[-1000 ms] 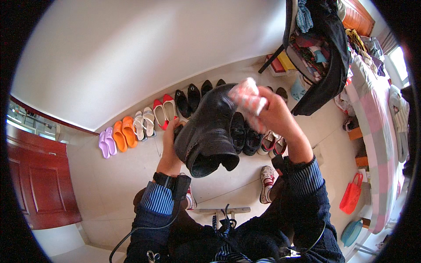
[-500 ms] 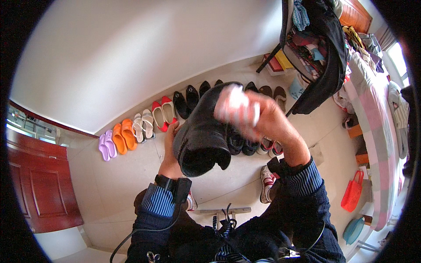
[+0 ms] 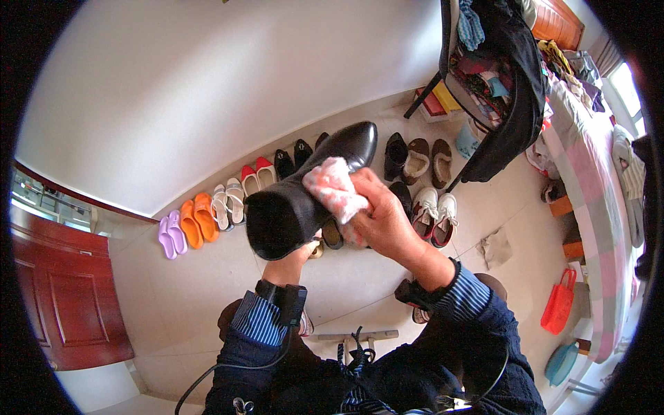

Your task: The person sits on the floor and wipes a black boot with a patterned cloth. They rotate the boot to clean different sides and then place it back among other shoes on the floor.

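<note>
A black leather ankle boot [image 3: 290, 207] is held up in front of me, its toe pointing to the upper right and its opening toward the lower left. Beneath the shaft is my left hand [image 3: 294, 263], bearing the boot from below; the boot hides most of its fingers. My right hand [image 3: 387, 218] grips a bunched pink-and-white cloth [image 3: 333, 187] and presses it to the boot's side near the ankle. Shiny highlights show on the toe.
Along the wall stand purple clogs [image 3: 171, 235], orange slippers [image 3: 198, 220], white sandals [image 3: 228, 204], red-toed flats [image 3: 257, 176] and several dark shoes. White sneakers [image 3: 434, 216] are at right, by a black clothes-filled chair [image 3: 512, 117]. A bed [image 3: 588, 173] and red bag [image 3: 557, 304] lie farther right.
The cloth has moved down and left along the boot, from near the toe to the ankle. The boot has turned and shifted left, its toe now uncovered, with my left hand lower beneath it.
</note>
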`<state>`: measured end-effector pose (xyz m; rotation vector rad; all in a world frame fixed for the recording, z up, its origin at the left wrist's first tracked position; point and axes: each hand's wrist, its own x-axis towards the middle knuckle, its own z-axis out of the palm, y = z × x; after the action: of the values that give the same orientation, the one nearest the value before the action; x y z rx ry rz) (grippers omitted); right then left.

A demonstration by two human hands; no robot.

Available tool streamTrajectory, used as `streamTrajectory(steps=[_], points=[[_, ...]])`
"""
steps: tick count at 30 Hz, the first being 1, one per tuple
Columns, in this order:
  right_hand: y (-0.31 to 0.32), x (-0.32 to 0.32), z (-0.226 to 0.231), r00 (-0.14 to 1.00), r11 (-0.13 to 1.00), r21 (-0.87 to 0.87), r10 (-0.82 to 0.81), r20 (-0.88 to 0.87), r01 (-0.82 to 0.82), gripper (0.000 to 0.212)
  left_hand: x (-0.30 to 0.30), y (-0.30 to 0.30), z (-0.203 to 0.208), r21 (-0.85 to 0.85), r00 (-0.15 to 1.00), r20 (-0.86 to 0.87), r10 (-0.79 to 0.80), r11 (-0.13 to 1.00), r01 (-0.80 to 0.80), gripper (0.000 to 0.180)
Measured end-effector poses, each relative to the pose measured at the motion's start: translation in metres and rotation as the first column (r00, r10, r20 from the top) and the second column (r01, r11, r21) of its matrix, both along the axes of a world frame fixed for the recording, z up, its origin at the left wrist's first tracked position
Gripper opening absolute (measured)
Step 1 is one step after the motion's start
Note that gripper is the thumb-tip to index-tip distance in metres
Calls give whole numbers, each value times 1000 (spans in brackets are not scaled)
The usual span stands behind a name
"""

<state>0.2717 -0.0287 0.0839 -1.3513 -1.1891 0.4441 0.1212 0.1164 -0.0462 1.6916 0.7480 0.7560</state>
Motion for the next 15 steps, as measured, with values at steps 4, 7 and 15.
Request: streamTrajectory(steps=[4, 7, 15], points=[[-3, 31, -5, 989, 1000, 5, -12, -146, 13, 23, 14, -12, 44, -913, 853, 248, 458, 406, 47, 21], [7, 73, -20, 887, 884, -155, -455, -72, 441, 30, 22, -28, 66, -980, 719, 200, 666, 136, 147, 19], [21, 17, -30, 878, 915, 133, -404, 256, 381, 38, 10, -21, -11, -683, 616, 683, 392, 44, 729, 30]])
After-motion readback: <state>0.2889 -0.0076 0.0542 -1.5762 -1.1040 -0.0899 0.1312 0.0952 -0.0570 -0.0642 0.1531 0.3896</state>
